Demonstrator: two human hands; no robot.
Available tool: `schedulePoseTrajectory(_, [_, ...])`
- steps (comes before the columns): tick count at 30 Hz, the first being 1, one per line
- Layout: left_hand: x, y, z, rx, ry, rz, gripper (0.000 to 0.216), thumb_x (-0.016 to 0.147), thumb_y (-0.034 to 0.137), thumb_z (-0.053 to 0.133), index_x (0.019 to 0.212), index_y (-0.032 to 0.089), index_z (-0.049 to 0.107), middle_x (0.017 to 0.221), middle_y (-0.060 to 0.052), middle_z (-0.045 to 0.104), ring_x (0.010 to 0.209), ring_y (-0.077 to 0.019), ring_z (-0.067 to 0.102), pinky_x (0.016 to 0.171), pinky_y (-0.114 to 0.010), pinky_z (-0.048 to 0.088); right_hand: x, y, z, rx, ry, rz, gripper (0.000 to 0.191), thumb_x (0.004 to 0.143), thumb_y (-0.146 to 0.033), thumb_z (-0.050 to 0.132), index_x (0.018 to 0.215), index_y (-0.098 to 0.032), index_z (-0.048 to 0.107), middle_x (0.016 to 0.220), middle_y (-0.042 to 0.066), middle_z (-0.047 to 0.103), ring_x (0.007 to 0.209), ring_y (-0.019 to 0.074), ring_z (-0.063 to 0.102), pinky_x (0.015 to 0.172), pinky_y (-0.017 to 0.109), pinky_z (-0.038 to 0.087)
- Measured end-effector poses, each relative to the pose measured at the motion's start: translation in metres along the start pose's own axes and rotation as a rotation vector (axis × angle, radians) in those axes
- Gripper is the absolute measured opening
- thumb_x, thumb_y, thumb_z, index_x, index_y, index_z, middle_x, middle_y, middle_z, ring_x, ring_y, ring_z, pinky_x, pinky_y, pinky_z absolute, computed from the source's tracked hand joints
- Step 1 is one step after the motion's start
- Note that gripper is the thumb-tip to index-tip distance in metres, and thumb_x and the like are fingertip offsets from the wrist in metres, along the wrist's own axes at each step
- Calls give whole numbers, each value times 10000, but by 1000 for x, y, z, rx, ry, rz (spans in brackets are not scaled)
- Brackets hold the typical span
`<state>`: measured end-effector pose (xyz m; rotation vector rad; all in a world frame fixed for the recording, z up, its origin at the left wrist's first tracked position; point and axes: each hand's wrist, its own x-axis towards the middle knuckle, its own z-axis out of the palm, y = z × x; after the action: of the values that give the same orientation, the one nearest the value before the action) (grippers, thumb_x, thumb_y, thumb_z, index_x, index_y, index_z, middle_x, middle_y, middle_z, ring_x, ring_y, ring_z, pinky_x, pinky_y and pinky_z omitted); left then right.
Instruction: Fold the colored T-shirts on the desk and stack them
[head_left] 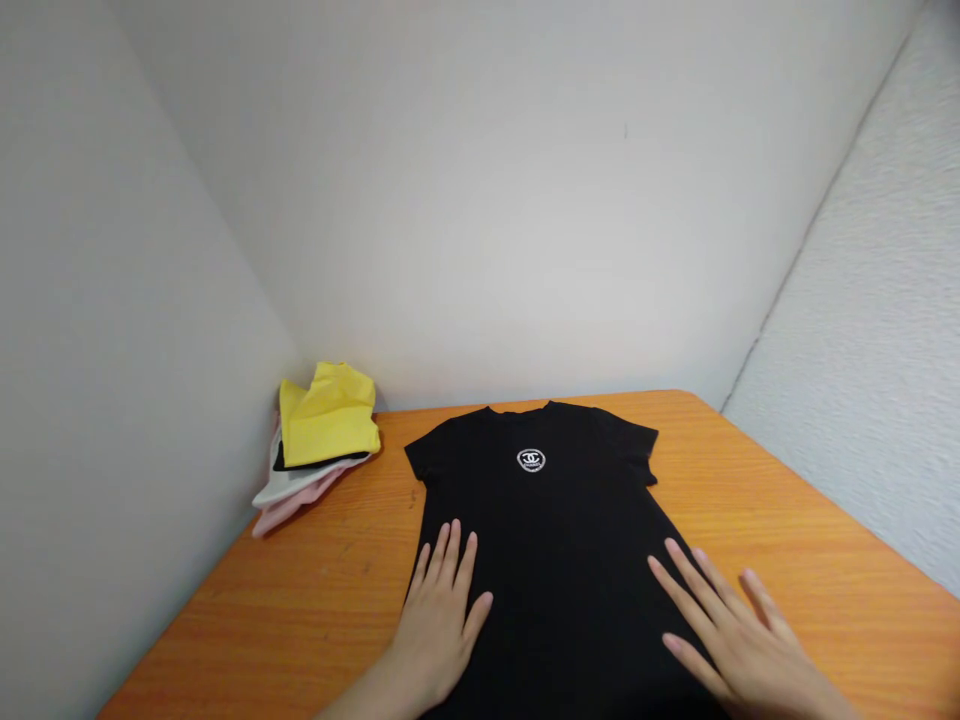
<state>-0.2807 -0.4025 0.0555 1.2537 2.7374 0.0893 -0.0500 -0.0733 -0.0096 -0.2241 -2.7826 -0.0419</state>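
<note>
holds the right hand (pixel 739 640) splayed, grasping nothing, over the right side of a black t-shirt (pixel 562 560); lays the left hand (pixel 439 615), splayed and empty, along the left side. spreads the t-shirt on the table (pixel 300 620), with a round logo (pixel 531 460) on the chest. shows folded clothes (pixel 330 430), yellow topmost, stacked far left.

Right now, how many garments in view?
5 distinguishable: black T-shirt spread on the table; yellow garment, black garment, white garment, pink garment piled at its far left. More may be hidden there.
</note>
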Motion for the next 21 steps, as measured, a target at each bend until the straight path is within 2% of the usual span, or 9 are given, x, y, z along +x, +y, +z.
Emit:
schedulePoseTrajectory(2, [6,6,-13,15,3,25,698,966,616,198,1529,204,220,1596,-82,105,1474,-292,78,1174,-557,210,15,-3,-14,-1,26,-10,812,891,-661,440,1548,-343,87,1545,53,253,1396,372,266,1111,662,154])
schedulePoseTrajectory(3, [16,11,-21,29,33,44,710,962,621,203,1523,187,247,1595,-86,119,1477,-292,68,1180,-563,183,34,-6,-23,7,25,-9,841,893,-677,429,1556,-297,76,1553,72,228,1410,356,240,1124,635,168])
schedulePoseTrajectory(6, [73,33,-44,55,181,102,648,993,527,178,1512,152,276,1601,-68,126,1487,-233,22,1209,-507,76,119,-25,-39,64,-40,31,774,968,-625,288,1558,-152,122,1581,94,85,1456,281,90,1168,515,188])
schedulePoseTrajectory(9, [142,56,-45,27,172,63,579,1003,374,159,1511,120,272,1603,-64,139,1489,-202,20,1216,-453,50,204,-51,-21,121,-105,12,697,1010,-515,170,1533,-55,204,1581,115,50,1461,256,20,1189,468,126])
schedulePoseTrajectory(11, [173,63,-33,17,125,32,571,994,328,162,1498,98,300,1591,-87,189,1485,-218,85,1209,-459,99,235,-65,5,133,-198,26,650,1014,-434,137,1521,-41,242,1577,119,93,1461,245,33,1193,448,107])
schedulePoseTrajectory(14, [193,56,-10,10,69,-11,588,993,365,148,1489,104,326,1574,-102,241,1472,-248,166,1188,-491,172,247,-72,41,120,-252,64,672,1006,-459,149,1502,-31,298,1562,136,166,1457,251,88,1189,436,125])
schedulePoseTrajectory(16, [195,43,0,5,51,-11,607,992,437,135,1505,157,299,1584,-65,217,1474,-234,157,1186,-475,188,242,-63,55,110,-260,80,721,995,-535,156,1496,-43,321,1557,129,196,1455,246,117,1188,419,139])
schedulePoseTrajectory(19, [192,16,4,4,30,-15,617,981,516,141,1516,237,271,1594,-13,187,1478,-202,137,1193,-439,174,231,-32,59,91,-263,131,779,975,-611,138,1500,-66,323,1559,110,207,1453,238,131,1187,409,143])
schedulePoseTrajectory(21, [190,-6,2,11,25,-82,639,973,539,151,1515,224,275,1589,-52,199,1475,-249,149,1185,-510,140,223,-5,57,71,-257,198,830,965,-634,117,1495,-26,312,1553,148,209,1453,261,128,1183,448,133])
